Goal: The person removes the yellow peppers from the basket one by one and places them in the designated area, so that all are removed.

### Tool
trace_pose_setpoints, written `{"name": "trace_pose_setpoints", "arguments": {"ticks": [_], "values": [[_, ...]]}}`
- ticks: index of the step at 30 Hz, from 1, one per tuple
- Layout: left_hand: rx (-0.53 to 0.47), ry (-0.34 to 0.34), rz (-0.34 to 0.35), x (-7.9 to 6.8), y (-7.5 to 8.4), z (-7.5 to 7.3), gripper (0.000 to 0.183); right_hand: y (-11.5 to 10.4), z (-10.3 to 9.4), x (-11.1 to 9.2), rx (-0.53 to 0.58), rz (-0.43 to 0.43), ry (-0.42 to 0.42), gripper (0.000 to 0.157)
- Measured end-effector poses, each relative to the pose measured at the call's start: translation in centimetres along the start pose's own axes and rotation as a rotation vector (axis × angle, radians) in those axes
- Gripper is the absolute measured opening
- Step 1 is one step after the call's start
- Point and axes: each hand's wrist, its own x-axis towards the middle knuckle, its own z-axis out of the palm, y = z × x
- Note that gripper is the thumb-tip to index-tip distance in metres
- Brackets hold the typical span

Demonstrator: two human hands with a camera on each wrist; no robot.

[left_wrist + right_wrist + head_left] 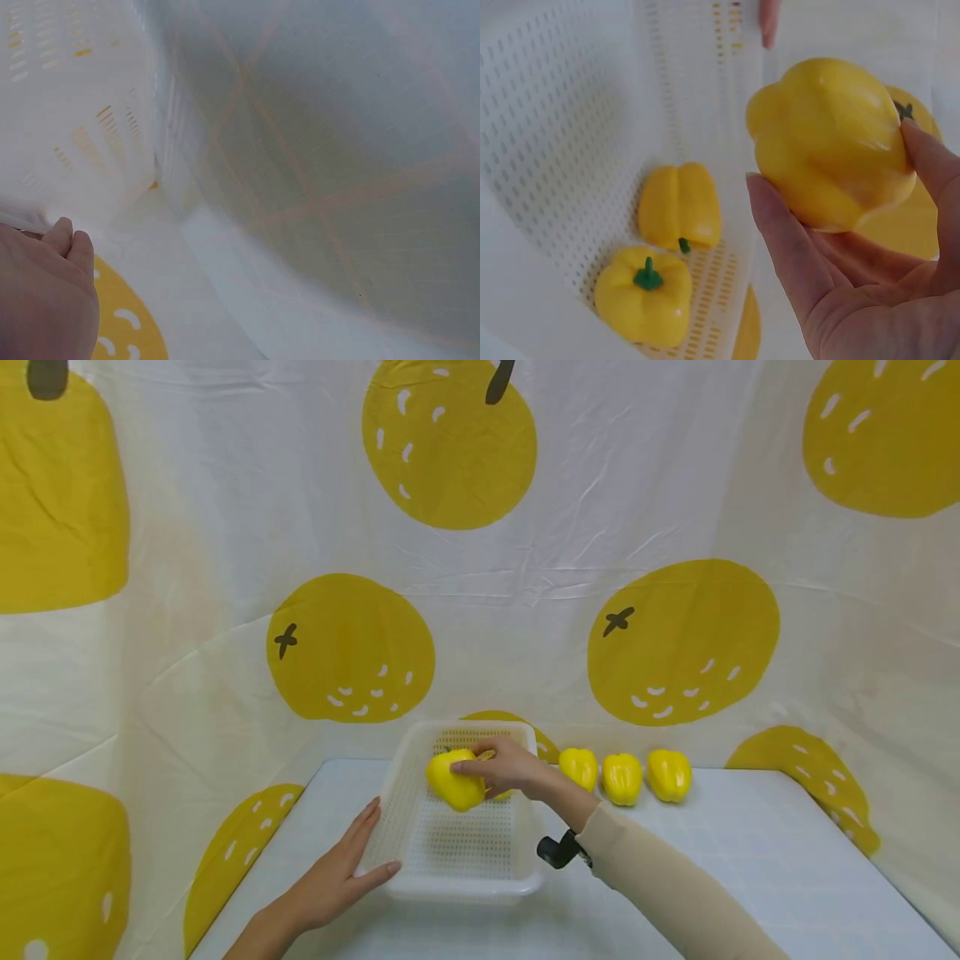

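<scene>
In my right hand (504,767) is a yellow bell pepper (454,780), pinched between thumb and fingers and held up over a white plastic basket (465,887). The right wrist view shows this pepper large, with its stem out of sight. Two more yellow bell peppers, one with its green stem upward (646,296) and one lying on its side (679,206), are inside the basket. My left hand (330,877) rests at the basket's near left corner, fingers straight along the side and thumb across the rim. In the left wrist view, its fingertips meet the basket's edge.
Three yellow bell peppers, left (578,769), middle (622,779) and right (670,775), stand in a row on the pale table (720,860), right of the basket. Behind the table hangs a white cloth (510,635) printed with large yellow fruit.
</scene>
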Motion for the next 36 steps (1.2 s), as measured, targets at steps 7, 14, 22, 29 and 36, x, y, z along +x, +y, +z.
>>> {"name": "trace_pose_setpoints", "arguments": {"ticks": [7,14,22,29,36], "values": [[-0.01,-0.004,-0.022,0.0,0.2,0.0,0.1,-0.2,-0.8,-1.2,0.01,0.012,0.059,0.052],[-0.002,-0.002,-0.02,-0.2,0.5,-0.1,0.1,0.2,-1.7,-2.4,0.009,0.027,0.098,0.06],[-0.003,-0.016,-0.03,-0.1,0.6,-0.3,0.103,1.4,-3.4,-4.3,-0.009,0.089,0.151,0.067],[-0.005,-0.018,-0.034,-0.1,0.5,-0.2,0.103,2.7,-5.0,-6.3,-0.052,0.143,0.201,0.077],[-0.003,-0.016,-0.046,0.0,0.2,-0.1,0.105,4.5,-6.5,-8.0,-0.047,0.166,0.211,0.068]]}}
